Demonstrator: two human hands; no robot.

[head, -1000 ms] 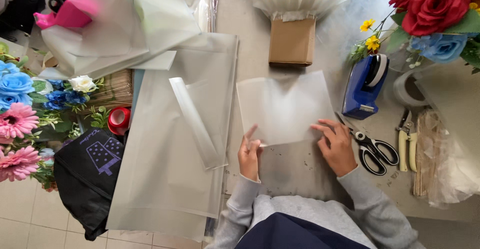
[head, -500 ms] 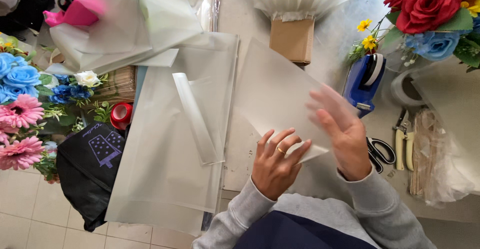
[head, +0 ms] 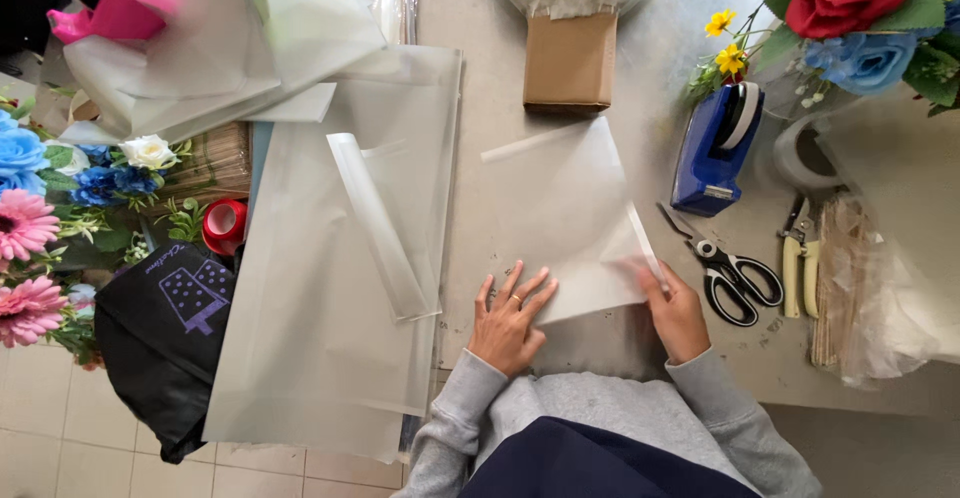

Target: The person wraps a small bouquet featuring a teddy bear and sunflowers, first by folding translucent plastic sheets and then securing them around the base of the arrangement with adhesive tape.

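A frosted translucent sheet lies on the grey table, slightly skewed. My left hand rests flat with spread fingers on the sheet's near left corner. My right hand grips the sheet's near right edge, fingers curled over it, just left of the scissors. Both sleeves are grey.
Black-handled scissors and yellow pliers lie at the right. A blue tape dispenser, a brown box, a flower bouquet, a stack of larger sheets, a red tape roll and a black bag surround the work spot.
The sheet was lifted and turned half a second ago; now it lies flat again. My left hand has come down onto its corner and my right hand has moved to its right edge.
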